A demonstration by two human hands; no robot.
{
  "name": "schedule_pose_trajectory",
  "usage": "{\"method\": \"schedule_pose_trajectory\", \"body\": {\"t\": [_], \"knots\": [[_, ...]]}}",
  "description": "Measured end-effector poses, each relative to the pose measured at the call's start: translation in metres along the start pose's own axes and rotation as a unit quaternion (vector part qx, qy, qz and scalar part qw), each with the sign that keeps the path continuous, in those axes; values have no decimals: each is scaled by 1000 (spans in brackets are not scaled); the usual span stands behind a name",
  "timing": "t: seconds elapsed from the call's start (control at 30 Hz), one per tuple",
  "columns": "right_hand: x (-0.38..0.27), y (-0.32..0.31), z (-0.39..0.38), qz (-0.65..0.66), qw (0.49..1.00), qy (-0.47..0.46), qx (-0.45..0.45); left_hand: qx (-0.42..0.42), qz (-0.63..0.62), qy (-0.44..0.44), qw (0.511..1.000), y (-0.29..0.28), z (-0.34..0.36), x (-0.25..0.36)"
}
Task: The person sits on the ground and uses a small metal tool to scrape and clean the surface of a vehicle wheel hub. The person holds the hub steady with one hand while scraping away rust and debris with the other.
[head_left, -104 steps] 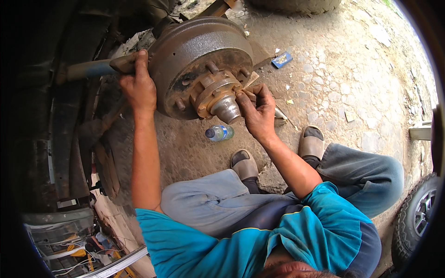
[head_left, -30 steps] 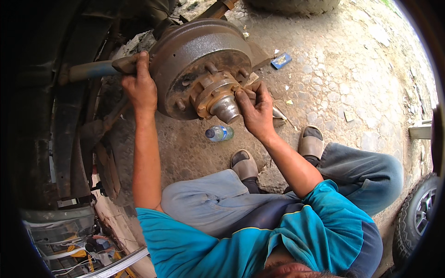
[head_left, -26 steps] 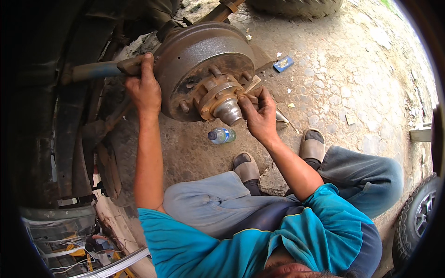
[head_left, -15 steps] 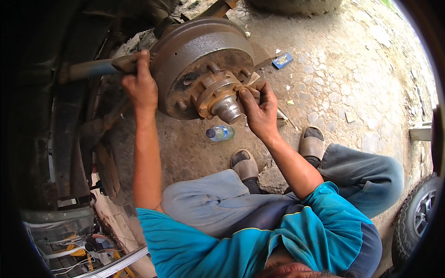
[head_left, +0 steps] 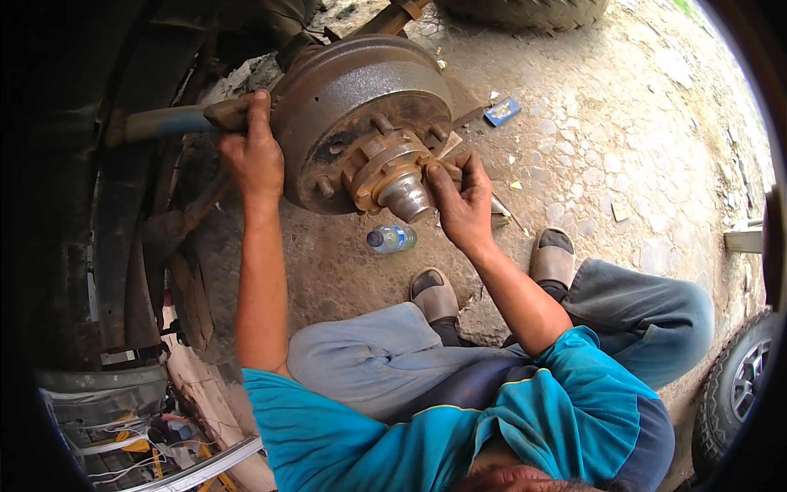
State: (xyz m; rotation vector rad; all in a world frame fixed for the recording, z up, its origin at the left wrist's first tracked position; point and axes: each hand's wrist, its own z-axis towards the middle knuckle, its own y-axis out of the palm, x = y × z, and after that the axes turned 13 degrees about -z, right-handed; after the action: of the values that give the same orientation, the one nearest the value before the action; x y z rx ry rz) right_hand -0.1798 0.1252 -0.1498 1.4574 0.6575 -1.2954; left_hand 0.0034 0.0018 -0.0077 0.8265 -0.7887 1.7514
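A round, rusty brake drum (head_left: 361, 90) hangs at the upper middle, wheel studs standing out of its face. From its centre projects a rusty wheel hub (head_left: 385, 164) with a shiny metal cap (head_left: 405, 197). At the drum's left edge, my left hand (head_left: 254, 160) is closed, thumb up, beside the end of a bluish cylindrical bar (head_left: 168, 122); what its dark, greasy fingers hold is hidden. My right hand (head_left: 466, 201) is closed at the hub's right side, thumb and fingertips pinching its edge, the other fingers curled behind.
Below the hub a plastic bottle (head_left: 392, 239) is on the stony ground. A blue box (head_left: 502, 111) lies beyond my right hand. Tyres show at the top (head_left: 525, 12) and lower right (head_left: 738, 385). Dark vehicle parts fill the left side, with cluttered wires (head_left: 152, 447) at lower left.
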Motion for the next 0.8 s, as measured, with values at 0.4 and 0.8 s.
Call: {"method": "schedule_pose_trajectory", "body": {"t": [0.4, 0.8], "knots": [[20, -6, 8, -39, 999, -31, 11, 4, -53, -36, 998, 3, 1, 3], [-1, -2, 0, 3, 998, 42, -35, 7, -17, -14, 1000, 2, -2, 5]]}}
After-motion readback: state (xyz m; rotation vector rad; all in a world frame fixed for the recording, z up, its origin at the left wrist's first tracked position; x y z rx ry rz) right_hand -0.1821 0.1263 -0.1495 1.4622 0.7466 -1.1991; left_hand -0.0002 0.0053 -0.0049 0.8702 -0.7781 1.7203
